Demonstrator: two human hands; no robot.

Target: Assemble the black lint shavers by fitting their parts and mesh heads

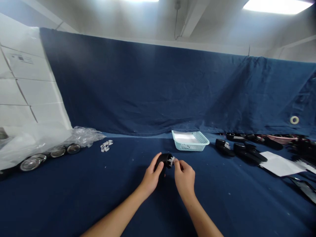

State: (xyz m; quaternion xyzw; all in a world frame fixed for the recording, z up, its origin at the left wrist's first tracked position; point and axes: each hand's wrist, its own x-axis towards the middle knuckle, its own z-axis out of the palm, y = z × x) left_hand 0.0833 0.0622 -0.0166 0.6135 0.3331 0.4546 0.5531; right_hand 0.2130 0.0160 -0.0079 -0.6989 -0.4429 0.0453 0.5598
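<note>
My left hand (153, 172) is wrapped round a black plastic housing (163, 159) with a round open end that faces right. In that opening sits a small white plastic part (171, 160). The fingers of my right hand (184, 174) are pinched at the outer edge of the white part, touching it. Both hands are held above the blue cloth of the table (118, 197). The lower end of the housing is mostly hidden behind my left hand.
A light blue basket (190, 147) stands behind my hands. Small white parts (106, 145) lie left, near round lamp-like pieces (58, 152) and clear plastic wrap (86, 135). Black housings (223, 148) and a white sheet (281, 164) lie right. A blue curtain (148, 89) hangs behind.
</note>
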